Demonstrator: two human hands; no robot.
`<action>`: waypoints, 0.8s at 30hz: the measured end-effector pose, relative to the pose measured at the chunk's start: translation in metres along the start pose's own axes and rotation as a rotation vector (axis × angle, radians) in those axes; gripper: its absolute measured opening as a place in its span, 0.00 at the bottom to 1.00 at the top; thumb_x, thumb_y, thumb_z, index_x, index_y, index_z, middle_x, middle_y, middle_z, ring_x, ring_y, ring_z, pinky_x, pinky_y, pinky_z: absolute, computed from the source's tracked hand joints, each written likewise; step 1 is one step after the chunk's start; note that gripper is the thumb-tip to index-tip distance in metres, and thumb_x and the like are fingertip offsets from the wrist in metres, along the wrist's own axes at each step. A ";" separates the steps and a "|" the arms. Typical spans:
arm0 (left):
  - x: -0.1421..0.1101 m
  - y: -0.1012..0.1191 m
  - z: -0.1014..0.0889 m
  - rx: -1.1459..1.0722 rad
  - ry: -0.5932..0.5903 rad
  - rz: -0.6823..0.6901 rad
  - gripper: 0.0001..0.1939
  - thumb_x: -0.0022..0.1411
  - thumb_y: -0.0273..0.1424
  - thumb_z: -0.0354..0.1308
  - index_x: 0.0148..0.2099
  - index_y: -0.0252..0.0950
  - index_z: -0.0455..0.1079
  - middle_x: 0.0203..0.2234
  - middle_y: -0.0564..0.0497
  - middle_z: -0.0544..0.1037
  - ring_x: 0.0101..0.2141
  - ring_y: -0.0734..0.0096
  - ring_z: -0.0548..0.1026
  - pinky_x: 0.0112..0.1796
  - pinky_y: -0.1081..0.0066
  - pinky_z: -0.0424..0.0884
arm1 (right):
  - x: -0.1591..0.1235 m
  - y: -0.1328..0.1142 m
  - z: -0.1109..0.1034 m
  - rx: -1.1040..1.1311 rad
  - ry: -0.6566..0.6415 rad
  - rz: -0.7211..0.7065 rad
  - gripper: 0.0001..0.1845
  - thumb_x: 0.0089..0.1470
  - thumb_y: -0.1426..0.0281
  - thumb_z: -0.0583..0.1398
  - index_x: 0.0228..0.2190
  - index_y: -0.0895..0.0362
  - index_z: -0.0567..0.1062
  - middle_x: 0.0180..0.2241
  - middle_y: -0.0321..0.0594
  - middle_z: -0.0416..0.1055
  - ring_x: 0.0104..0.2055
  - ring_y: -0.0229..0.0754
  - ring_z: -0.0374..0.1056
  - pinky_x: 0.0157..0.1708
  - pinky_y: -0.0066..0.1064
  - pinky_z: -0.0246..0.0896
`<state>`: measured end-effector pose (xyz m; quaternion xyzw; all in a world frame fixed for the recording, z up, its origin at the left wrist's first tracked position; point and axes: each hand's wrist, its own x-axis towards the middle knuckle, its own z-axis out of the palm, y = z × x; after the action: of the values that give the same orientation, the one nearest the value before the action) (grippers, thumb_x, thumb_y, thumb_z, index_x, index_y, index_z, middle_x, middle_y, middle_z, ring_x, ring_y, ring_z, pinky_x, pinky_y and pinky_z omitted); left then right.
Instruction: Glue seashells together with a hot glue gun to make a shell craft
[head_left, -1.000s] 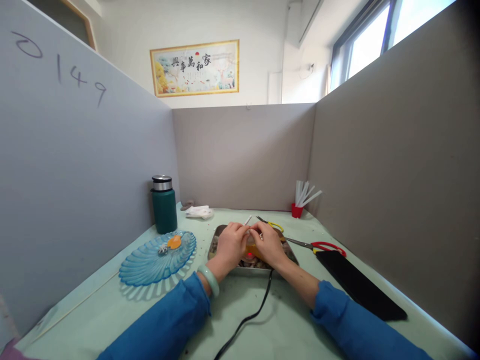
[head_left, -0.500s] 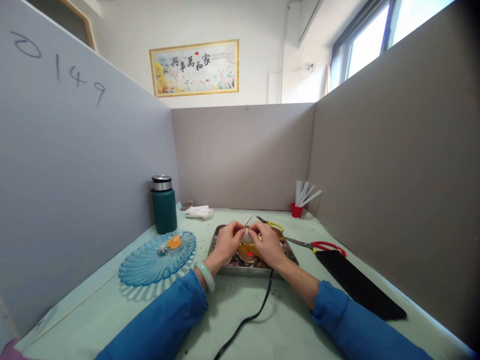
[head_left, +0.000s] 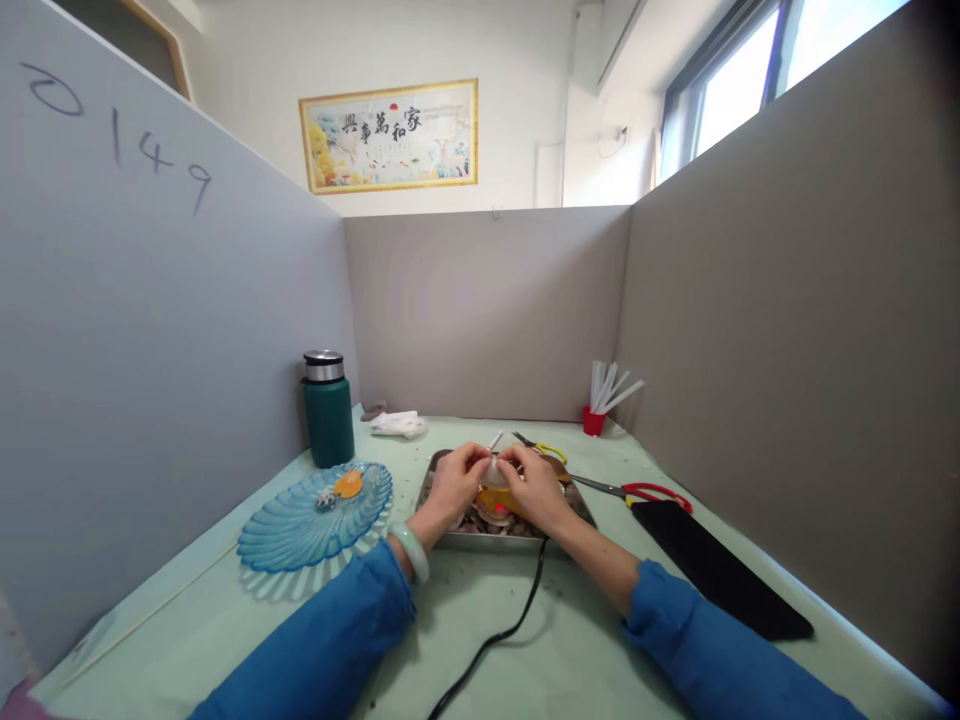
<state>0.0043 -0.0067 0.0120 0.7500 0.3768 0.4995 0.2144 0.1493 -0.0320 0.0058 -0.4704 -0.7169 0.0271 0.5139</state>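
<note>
Both my hands meet over a metal tray (head_left: 431, 478) at the middle of the table. My left hand (head_left: 454, 487) and my right hand (head_left: 529, 488) pinch a small white piece (head_left: 493, 470) between their fingertips. Just below it sits a yellow tool (head_left: 495, 500) with a red light, from which a black cable (head_left: 495, 635) runs toward me. The tray holds several small brownish shells or pieces, partly hidden by my hands. A pale green bangle (head_left: 410, 552) is on my left wrist.
A blue glass shell-shaped plate (head_left: 315, 515) with an orange piece lies left of the tray. A green flask (head_left: 328, 409) stands behind it. Red-handled scissors (head_left: 637, 491) and a black case (head_left: 716, 572) lie to the right. A red cup (head_left: 594, 421) of white sticks stands at the back.
My hands have lifted slightly from the tray and drawn the small white piece up between the fingertips; the yellow tool beneath is more exposed than one second ago.
</note>
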 end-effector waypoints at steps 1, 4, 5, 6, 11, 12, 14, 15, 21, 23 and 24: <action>0.000 0.001 0.000 0.012 -0.001 0.007 0.09 0.56 0.29 0.51 0.34 0.33 0.72 0.27 0.51 0.76 0.29 0.74 0.71 0.32 0.75 0.67 | 0.000 0.000 0.000 0.000 0.000 0.000 0.07 0.53 0.70 0.53 0.27 0.56 0.70 0.28 0.37 0.70 0.32 0.40 0.63 0.33 0.30 0.54; -0.001 0.001 0.000 0.028 -0.009 0.010 0.10 0.56 0.29 0.51 0.35 0.33 0.73 0.28 0.51 0.77 0.29 0.73 0.71 0.32 0.75 0.67 | 0.000 0.001 0.000 -0.002 0.004 0.005 0.07 0.53 0.70 0.53 0.27 0.57 0.70 0.28 0.37 0.70 0.33 0.40 0.63 0.33 0.30 0.54; -0.001 0.000 0.000 0.026 -0.010 0.005 0.10 0.56 0.29 0.51 0.35 0.33 0.73 0.28 0.51 0.77 0.29 0.73 0.72 0.32 0.75 0.67 | 0.000 0.001 0.000 -0.001 0.004 0.007 0.07 0.53 0.70 0.53 0.27 0.57 0.70 0.28 0.37 0.70 0.33 0.40 0.63 0.33 0.30 0.54; -0.001 0.000 0.000 0.023 -0.009 0.001 0.10 0.56 0.29 0.51 0.35 0.33 0.73 0.28 0.51 0.77 0.29 0.73 0.72 0.32 0.75 0.67 | 0.000 0.001 0.000 0.002 0.003 0.007 0.07 0.53 0.70 0.53 0.28 0.56 0.70 0.28 0.37 0.70 0.33 0.40 0.63 0.33 0.30 0.54; 0.000 -0.003 0.001 0.027 0.002 -0.001 0.10 0.56 0.30 0.52 0.35 0.33 0.73 0.28 0.50 0.77 0.29 0.72 0.72 0.32 0.75 0.67 | 0.001 -0.001 0.000 0.019 0.014 0.007 0.09 0.54 0.69 0.52 0.27 0.56 0.70 0.29 0.38 0.71 0.33 0.41 0.64 0.34 0.30 0.55; 0.000 -0.003 0.001 0.032 0.007 -0.001 0.10 0.56 0.30 0.52 0.34 0.33 0.73 0.28 0.50 0.77 0.29 0.72 0.72 0.32 0.75 0.67 | 0.001 -0.001 0.000 0.027 0.026 0.014 0.10 0.54 0.68 0.52 0.27 0.56 0.70 0.29 0.38 0.71 0.33 0.41 0.64 0.33 0.30 0.55; 0.001 -0.003 0.001 0.044 0.017 -0.004 0.10 0.56 0.30 0.52 0.34 0.33 0.74 0.28 0.50 0.77 0.30 0.72 0.72 0.32 0.75 0.67 | 0.001 -0.001 -0.001 0.043 0.058 0.041 0.11 0.55 0.66 0.51 0.28 0.56 0.70 0.29 0.38 0.71 0.32 0.41 0.65 0.31 0.29 0.56; 0.001 -0.003 0.001 0.049 0.022 -0.005 0.10 0.56 0.30 0.51 0.34 0.33 0.74 0.28 0.50 0.77 0.30 0.72 0.72 0.32 0.74 0.67 | 0.002 0.000 -0.001 0.047 0.074 0.059 0.12 0.55 0.65 0.50 0.27 0.56 0.70 0.29 0.38 0.71 0.32 0.41 0.65 0.30 0.29 0.55; 0.001 -0.004 0.001 0.060 0.023 -0.011 0.10 0.56 0.30 0.51 0.34 0.33 0.73 0.28 0.51 0.77 0.30 0.72 0.72 0.32 0.75 0.67 | 0.003 0.002 -0.001 0.022 0.063 0.066 0.12 0.54 0.65 0.51 0.24 0.55 0.69 0.25 0.37 0.70 0.29 0.41 0.64 0.28 0.28 0.55; 0.000 -0.003 0.000 0.070 0.024 -0.009 0.10 0.56 0.30 0.51 0.33 0.33 0.73 0.27 0.51 0.77 0.29 0.72 0.71 0.32 0.75 0.66 | 0.003 0.002 -0.001 0.010 0.059 0.063 0.12 0.54 0.65 0.51 0.24 0.55 0.69 0.25 0.37 0.70 0.29 0.41 0.64 0.28 0.29 0.55; 0.000 -0.003 0.000 0.078 0.024 -0.005 0.10 0.56 0.30 0.51 0.33 0.33 0.73 0.27 0.51 0.77 0.29 0.72 0.71 0.32 0.75 0.66 | 0.003 0.002 -0.001 0.005 0.057 0.063 0.12 0.54 0.66 0.51 0.24 0.55 0.69 0.25 0.37 0.70 0.28 0.41 0.64 0.28 0.29 0.55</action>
<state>0.0036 -0.0044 0.0099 0.7506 0.4005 0.4931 0.1818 0.1514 -0.0290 0.0074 -0.4919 -0.6867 0.0316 0.5342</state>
